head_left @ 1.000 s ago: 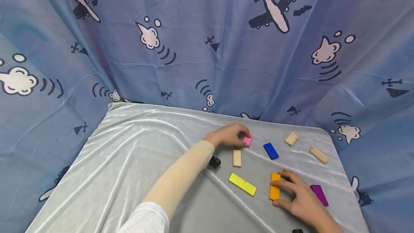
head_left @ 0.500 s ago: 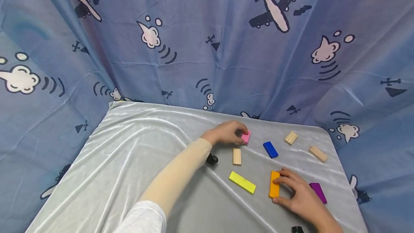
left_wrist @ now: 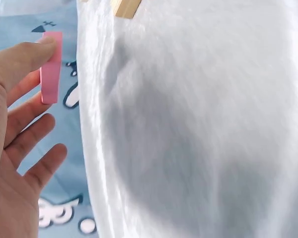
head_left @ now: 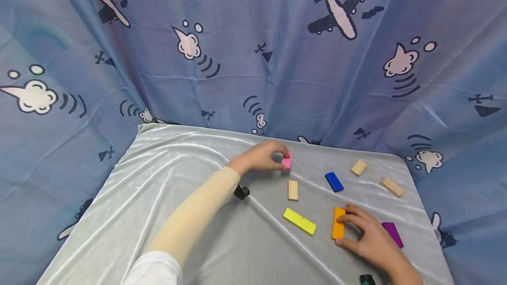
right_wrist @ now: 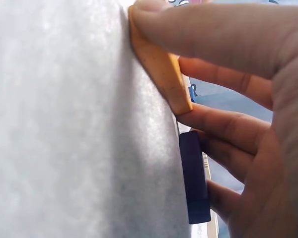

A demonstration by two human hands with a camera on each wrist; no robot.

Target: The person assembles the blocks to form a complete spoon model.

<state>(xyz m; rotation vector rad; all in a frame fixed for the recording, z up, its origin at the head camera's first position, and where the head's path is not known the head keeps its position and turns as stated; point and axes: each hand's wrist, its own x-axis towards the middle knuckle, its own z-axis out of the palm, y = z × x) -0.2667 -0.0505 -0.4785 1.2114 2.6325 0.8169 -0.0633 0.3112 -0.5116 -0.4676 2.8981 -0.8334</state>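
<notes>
My left hand [head_left: 259, 156] pinches a small pink block [head_left: 287, 162] between thumb and fingers near the far side of the cloth. In the left wrist view the pink block [left_wrist: 51, 69] is seen against the curtain, its lower end at a fingertip; two other fingers stay off it. Lower right, my right hand [head_left: 370, 239] grips an orange block [head_left: 338, 228] by its ends, thumb at the near end and fingers at the far end. The orange block [right_wrist: 161, 69] appears to lie on the cloth. Just beside that hand is a purple block [head_left: 393, 235], partly behind it.
Left of the orange block lies a yellow-green block [head_left: 299, 221]. A plain wooden block [head_left: 293, 191], a blue block [head_left: 334, 182], a grooved wooden block [head_left: 358, 168] and another wooden block [head_left: 392, 187] are spread on the grey cloth [head_left: 253, 250]. A patterned blue curtain [head_left: 222, 56] hangs behind.
My left hand has carried the pink block to the left and slightly toward the far edge. The right hand keeps its grip on the orange block, nearly still.
</notes>
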